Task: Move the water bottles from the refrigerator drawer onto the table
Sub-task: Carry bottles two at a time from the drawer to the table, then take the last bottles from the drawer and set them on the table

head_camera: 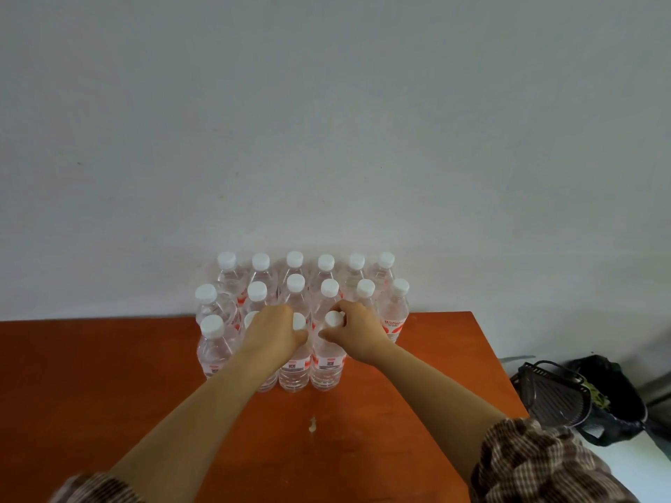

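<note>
Left hand (274,330) grip closed round the neck of a front-row water bottle (294,375). Right hand (357,328) grip round the next bottle (326,372). Bottles stood upright on the orange worktop (109,375).

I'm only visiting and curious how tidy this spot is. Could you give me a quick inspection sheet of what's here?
Surface: orange-brown table, its far edge meeting the wall.
Job's things: water bottles with white caps, upright in three rows at the far edge; the front row is shorter.
Clutter: a small pale speck on the table in front of the bottles.
Grippers: left hand and right hand each curl round the neck of a front-row bottle.
Cables: nothing seen.
Surroundings: plain wall; a dark basket and a black bag on the floor to the right.
</note>
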The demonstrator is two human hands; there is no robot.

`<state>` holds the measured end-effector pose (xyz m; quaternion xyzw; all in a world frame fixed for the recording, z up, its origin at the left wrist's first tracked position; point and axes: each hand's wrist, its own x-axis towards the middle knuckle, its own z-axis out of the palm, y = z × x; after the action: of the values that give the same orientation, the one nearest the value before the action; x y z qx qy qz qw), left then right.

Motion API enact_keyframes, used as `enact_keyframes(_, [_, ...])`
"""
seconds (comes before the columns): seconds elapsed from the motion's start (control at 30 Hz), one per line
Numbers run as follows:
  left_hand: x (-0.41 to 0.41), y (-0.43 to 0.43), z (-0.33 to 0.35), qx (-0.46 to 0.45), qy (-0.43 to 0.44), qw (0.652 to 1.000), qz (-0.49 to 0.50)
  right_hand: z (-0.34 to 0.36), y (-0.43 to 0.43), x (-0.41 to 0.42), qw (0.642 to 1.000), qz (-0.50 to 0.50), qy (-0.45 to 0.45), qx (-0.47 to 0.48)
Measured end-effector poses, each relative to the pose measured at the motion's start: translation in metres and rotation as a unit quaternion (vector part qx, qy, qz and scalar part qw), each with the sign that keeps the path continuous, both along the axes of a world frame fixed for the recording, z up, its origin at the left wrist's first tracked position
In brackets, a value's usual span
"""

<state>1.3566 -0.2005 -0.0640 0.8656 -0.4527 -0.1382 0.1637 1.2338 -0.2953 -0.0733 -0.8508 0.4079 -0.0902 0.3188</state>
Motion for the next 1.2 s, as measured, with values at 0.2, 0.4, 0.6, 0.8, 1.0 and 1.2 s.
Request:
enact_keyframes(0.2, [0.0,-0.001,-0.002,0.002,0.0,1.0,-0.004,-0.003,0.003,-0.002,1.0,0.003,0.021,0.014])
enact_keyframes(0.4, [-0.007,0.01,0.01,-0.018,-0.073,0.997,-0.034,-0.001,0.008,-0.019,0.999,-0.008,0.015,0.038])
enact_keyframes(0.6, [-0.042,0.006,0.018,-0.057,-0.18,0.978,-0.088,0.005,0.017,-0.061,0.999,-0.044,-0.012,0.019])
enact_keyframes(0.8, [-0.126,-0.014,0.011,-0.072,-0.152,0.97,-0.178,0.012,0.029,-0.153,0.992,-0.111,0.035,-0.057])
enact_keyframes(1.0, [-0.247,-0.014,-0.003,-0.033,-0.133,0.952,-0.275,0.018,0.063,-0.292,0.971,-0.201,0.109,-0.075])
enact_keyframes(1.2, [-0.399,0.036,-0.012,-0.022,-0.106,0.925,-0.365,0.006,0.152,-0.443,0.931,-0.327,0.143,-0.076])
